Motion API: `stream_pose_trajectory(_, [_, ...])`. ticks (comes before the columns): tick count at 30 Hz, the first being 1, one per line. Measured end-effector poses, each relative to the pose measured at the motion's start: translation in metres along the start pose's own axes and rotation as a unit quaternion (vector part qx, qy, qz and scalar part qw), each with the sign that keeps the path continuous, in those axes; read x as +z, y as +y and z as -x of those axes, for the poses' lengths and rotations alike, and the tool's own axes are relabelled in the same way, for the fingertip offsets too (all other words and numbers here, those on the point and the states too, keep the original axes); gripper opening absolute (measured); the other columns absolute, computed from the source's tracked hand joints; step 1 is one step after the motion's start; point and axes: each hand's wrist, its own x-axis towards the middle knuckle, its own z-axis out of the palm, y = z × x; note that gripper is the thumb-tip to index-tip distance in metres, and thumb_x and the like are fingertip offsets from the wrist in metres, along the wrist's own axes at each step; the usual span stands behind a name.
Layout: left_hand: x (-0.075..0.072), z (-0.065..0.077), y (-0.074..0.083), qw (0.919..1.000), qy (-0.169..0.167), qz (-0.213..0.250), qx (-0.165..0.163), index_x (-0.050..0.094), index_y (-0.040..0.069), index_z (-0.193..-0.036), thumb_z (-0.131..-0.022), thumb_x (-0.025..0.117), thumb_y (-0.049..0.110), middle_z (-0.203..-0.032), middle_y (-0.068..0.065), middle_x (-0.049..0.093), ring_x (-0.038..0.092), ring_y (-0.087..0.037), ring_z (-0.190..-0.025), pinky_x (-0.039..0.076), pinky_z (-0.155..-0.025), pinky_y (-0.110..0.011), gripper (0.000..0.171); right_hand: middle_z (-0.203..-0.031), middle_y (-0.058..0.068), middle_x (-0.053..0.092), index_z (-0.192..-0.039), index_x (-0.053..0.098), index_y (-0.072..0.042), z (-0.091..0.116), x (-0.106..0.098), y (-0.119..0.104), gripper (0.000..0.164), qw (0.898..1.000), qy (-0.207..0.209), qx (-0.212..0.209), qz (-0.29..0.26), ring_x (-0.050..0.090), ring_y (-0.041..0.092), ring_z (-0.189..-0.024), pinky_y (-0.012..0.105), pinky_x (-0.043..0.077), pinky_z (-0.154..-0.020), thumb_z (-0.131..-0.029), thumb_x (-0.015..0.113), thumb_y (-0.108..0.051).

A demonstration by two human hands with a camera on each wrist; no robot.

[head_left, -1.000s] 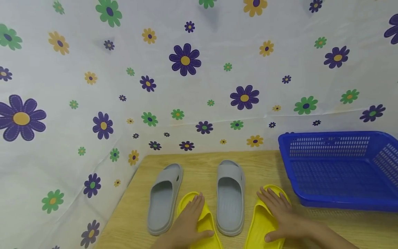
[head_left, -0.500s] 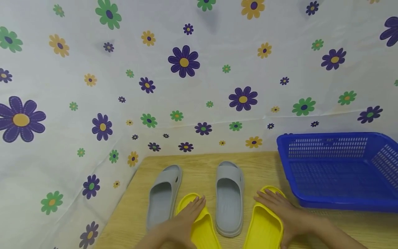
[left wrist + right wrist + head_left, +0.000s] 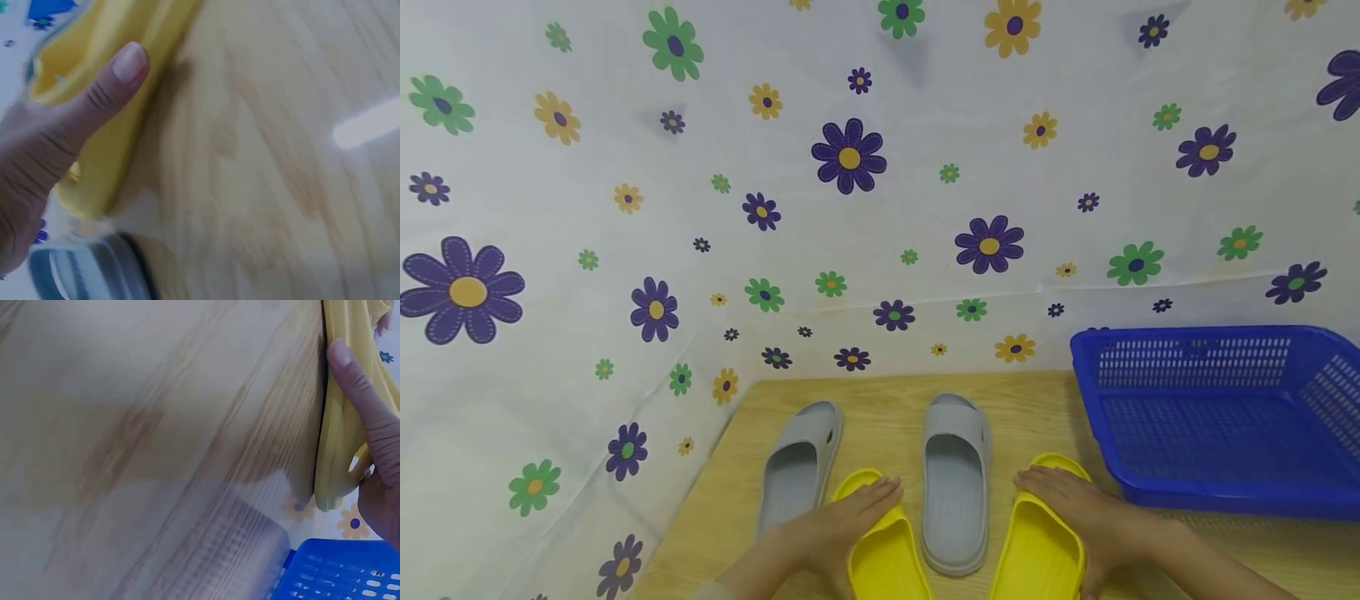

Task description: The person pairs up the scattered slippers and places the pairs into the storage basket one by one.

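Two yellow slippers lie on the wooden table at the front of the head view. My left hand holds the left yellow slipper, its fingers across the strap; in the left wrist view the thumb presses the slipper's outer side. The right yellow slipper is held by my right hand in the same manner, the thumb against its side wall in the right wrist view. Between them stands a grey slipper. A second grey slipper lies at the left, partly hidden behind my left forearm.
On the right of the wooden table stands a blue plastic basket with perforated walls. A white sheet printed with flowers rises behind and at the left of the table.
Both thumbs have moved from over the yellow slippers' footbeds to their outer sides. My hands have turned outward around the straps. The grey slippers and basket stay put.
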Motion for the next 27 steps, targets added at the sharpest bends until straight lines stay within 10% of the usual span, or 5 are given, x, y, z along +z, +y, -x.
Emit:
stream_pose_trajectory(6, [0.004,0.001,-0.006,0.9937,0.049,-0.085,0.055,0.022,0.001,-0.148,-0.050,0.077,0.072,-0.155,-0.018,0.022,0.023,-0.030,-0.142,0.031,-0.111,-0.039,0.133,-0.141,0.027,0.038,-0.141,0.033,0.001,0.000,0.003,0.002,0.126,1.000,0.019,-0.013,-0.018,0.034,0.042,-0.129,0.010,-0.006,-0.110,-0.048,0.073,-0.075])
stream_pose_trajectory(17, [0.007,0.002,-0.004,0.9956,0.051,-0.063,0.046,0.020,0.002,-0.149,-0.057,0.071,0.075,-0.153,-0.015,0.027,0.027,-0.031,-0.140,0.030,-0.111,-0.041,0.127,-0.140,0.021,0.042,-0.140,0.034,-0.001,0.002,0.004,-0.003,0.126,1.000,0.023,0.010,0.010,0.038,0.042,-0.125,0.010,-0.005,-0.110,-0.047,0.072,-0.078])
stream_pose_trajectory(24, [0.011,0.006,0.001,0.9955,0.060,-0.064,0.035,0.022,0.002,-0.148,-0.060,0.068,0.077,-0.152,-0.014,0.029,0.028,-0.030,-0.140,0.031,-0.111,-0.041,0.124,-0.143,0.013,0.042,-0.142,0.035,-0.006,0.006,0.002,-0.015,0.125,0.997,0.000,0.066,0.039,0.040,0.035,-0.129,0.058,0.038,-0.098,-0.049,0.067,-0.083])
stream_pose_trajectory(27, [0.013,0.006,0.001,0.9948,0.072,-0.059,0.041,0.022,0.002,-0.148,-0.060,0.068,0.077,-0.152,-0.014,0.029,0.029,-0.031,-0.140,0.032,-0.110,-0.042,0.124,-0.143,0.014,0.042,-0.142,0.034,-0.005,0.005,0.000,-0.015,0.124,0.997,-0.007,0.057,0.044,0.039,0.037,-0.128,0.055,0.037,-0.101,-0.050,0.067,-0.082])
